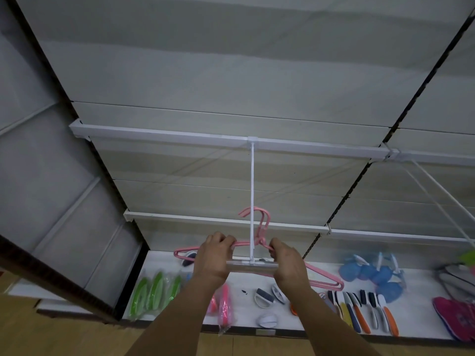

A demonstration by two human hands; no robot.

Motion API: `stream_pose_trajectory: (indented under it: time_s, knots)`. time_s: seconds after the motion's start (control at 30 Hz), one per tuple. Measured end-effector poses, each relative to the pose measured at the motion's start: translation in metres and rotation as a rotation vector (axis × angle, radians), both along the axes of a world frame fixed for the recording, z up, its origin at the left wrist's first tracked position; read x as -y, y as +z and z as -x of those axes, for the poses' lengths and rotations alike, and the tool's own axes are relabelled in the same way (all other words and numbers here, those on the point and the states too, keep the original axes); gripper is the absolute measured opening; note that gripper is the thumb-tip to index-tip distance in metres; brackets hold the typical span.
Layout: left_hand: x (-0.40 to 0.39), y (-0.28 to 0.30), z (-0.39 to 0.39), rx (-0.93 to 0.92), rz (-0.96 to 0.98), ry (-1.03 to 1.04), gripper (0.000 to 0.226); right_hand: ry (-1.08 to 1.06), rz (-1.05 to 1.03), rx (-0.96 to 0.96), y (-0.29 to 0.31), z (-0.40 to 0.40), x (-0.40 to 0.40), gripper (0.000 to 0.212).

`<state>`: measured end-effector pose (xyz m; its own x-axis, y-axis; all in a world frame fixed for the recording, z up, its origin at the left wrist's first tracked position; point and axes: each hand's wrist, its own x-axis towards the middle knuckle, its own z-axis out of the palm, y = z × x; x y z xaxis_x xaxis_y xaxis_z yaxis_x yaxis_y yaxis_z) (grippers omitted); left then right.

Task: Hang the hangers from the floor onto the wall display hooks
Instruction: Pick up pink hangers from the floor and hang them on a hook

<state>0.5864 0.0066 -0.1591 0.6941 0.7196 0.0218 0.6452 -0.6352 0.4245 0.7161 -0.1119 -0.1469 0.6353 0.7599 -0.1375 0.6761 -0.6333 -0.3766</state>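
Note:
A bundle of pink hangers (325,276) is held up in front of the white wall display hook (252,196), which sticks out from the upper white rail (164,134). The hangers' hook ends (262,219) sit beside the display hook's rod. My left hand (214,255) grips the left shoulder bar of the hangers. Gripping the right shoulder bar near the necks is my right hand (289,263). A clear label holder (252,266) at the tip of the display hook lies between my hands.
Below, a white shelf (321,327) carries green packs (151,291), pink packs (223,301), brushes (359,309), blue items (372,273) and red slippers (455,314). A second rail (180,218) runs lower on the wall. More white hooks (437,191) reach out at the right.

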Motion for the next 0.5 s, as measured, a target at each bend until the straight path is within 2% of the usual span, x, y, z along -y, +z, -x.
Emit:
stream_pose_trajectory:
  time_s: [0.13, 0.3, 0.43, 0.5]
  knots:
    - [0.013, -0.002, -0.001, -0.018, -0.011, -0.034, 0.031, -0.038, 0.001, 0.025, -0.003, 0.011, 0.019, 0.029]
    - [0.03, 0.003, 0.005, 0.061, 0.039, -0.009, 0.03, -0.028, -0.047, 0.118, 0.002, 0.012, 0.032, 0.023]
    - [0.049, 0.012, 0.003, 0.207, 0.069, 0.062, 0.021, -0.093, -0.101, 0.048, 0.005, 0.012, 0.044, 0.017]
    - [0.059, 0.01, 0.004, 0.141, 0.123, 0.082, 0.021, -0.102, -0.08, 0.012, 0.005, 0.015, 0.059, 0.014]
